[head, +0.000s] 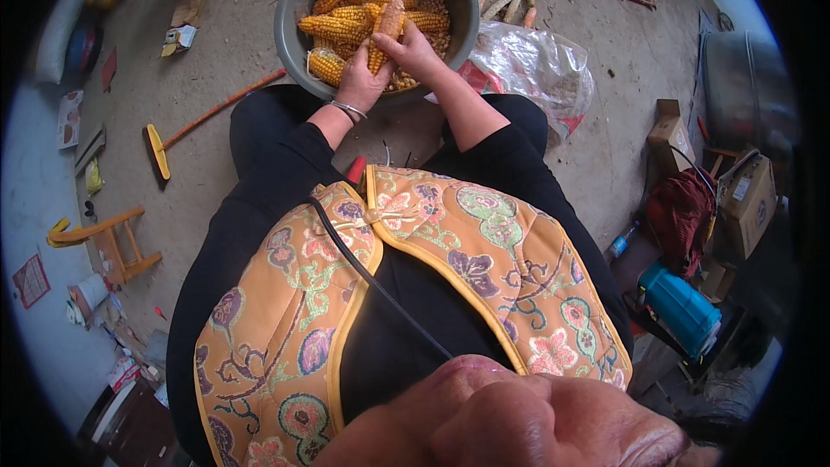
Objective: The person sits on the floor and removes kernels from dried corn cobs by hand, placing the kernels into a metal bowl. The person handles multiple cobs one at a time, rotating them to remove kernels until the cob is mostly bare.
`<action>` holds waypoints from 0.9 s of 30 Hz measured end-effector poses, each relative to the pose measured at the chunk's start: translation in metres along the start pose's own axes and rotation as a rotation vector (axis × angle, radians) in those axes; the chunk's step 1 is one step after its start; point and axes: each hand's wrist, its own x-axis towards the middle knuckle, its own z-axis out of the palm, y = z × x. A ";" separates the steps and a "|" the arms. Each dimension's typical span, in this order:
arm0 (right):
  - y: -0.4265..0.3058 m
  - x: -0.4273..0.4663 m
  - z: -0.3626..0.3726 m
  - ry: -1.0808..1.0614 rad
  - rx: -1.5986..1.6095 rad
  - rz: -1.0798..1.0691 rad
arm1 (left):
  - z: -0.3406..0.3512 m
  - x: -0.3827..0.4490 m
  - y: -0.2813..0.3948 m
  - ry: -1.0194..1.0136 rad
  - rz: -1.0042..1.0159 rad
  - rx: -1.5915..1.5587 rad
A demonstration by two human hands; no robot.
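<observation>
Both of my hands are over a grey plastic basin [283,32] between my knees. They grip one corn cob [390,18], bare and pinkish at its upper end, with yellow kernels on its lower part. My left hand [364,78], with a bracelet at the wrist, holds the lower end. My right hand [416,55] has its thumb laid across the cob's middle. Several whole yellow ears of corn [334,28] lie in the basin around the cob. Loose kernels [439,45] show at the basin's right side and below my hands.
Stripped cobs [512,6] and a clear plastic bag [528,65] lie right of the basin. A broom [157,152] with an orange handle is on the floor at left, near a wooden stool [126,250]. Cardboard boxes [746,207] and a blue container [681,311] stand at right.
</observation>
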 end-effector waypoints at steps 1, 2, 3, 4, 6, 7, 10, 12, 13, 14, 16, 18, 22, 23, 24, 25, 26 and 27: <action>-0.003 0.000 0.001 0.006 -0.018 0.004 | 0.000 0.000 -0.002 -0.003 -0.010 -0.025; -0.006 -0.001 0.000 -0.027 0.090 0.077 | 0.001 0.000 -0.004 -0.006 -0.019 -0.050; -0.019 -0.004 -0.002 -0.063 0.197 0.149 | 0.001 0.000 -0.007 -0.007 -0.029 -0.075; -0.028 -0.007 -0.003 -0.096 0.305 0.221 | 0.002 -0.001 -0.011 0.002 -0.010 -0.079; -0.034 -0.014 -0.006 -0.159 0.381 0.210 | 0.003 -0.001 -0.014 0.019 0.027 -0.086; -0.035 -0.015 -0.007 -0.190 0.418 0.205 | 0.003 -0.001 -0.014 0.017 0.002 -0.076; -0.025 -0.010 -0.006 -0.218 0.337 0.111 | 0.001 -0.001 -0.009 0.010 -0.043 -0.041; -0.017 -0.006 -0.003 -0.156 0.278 0.062 | 0.000 0.001 -0.005 0.002 -0.030 -0.015; -0.014 -0.005 -0.001 -0.125 0.248 0.037 | 0.000 0.000 -0.005 0.004 -0.028 0.002; -0.011 -0.005 -0.001 -0.099 0.196 0.015 | 0.001 0.000 -0.006 0.005 -0.026 0.020; -0.008 -0.004 0.001 -0.049 0.091 -0.028 | 0.001 0.000 -0.006 0.008 -0.028 0.037; -0.007 -0.004 0.002 0.012 -0.023 0.023 | 0.002 0.000 -0.008 0.008 -0.033 0.035; -0.027 -0.008 0.001 0.032 0.248 0.112 | 0.003 -0.001 -0.007 -0.028 0.000 -0.082; -0.031 -0.007 -0.002 0.013 0.321 0.197 | 0.001 -0.002 -0.007 -0.051 -0.041 -0.148; -0.034 -0.007 -0.007 -0.004 0.395 0.281 | -0.001 -0.002 -0.006 -0.076 -0.081 -0.212; -0.036 -0.007 -0.011 -0.022 0.470 0.366 | -0.002 -0.001 -0.010 -0.082 -0.074 -0.255; -0.037 -0.003 -0.015 -0.067 0.463 0.397 | -0.002 0.000 -0.017 -0.087 -0.068 -0.298; -0.038 -0.003 -0.014 -0.039 0.454 0.355 | -0.003 0.002 -0.018 -0.096 -0.062 -0.340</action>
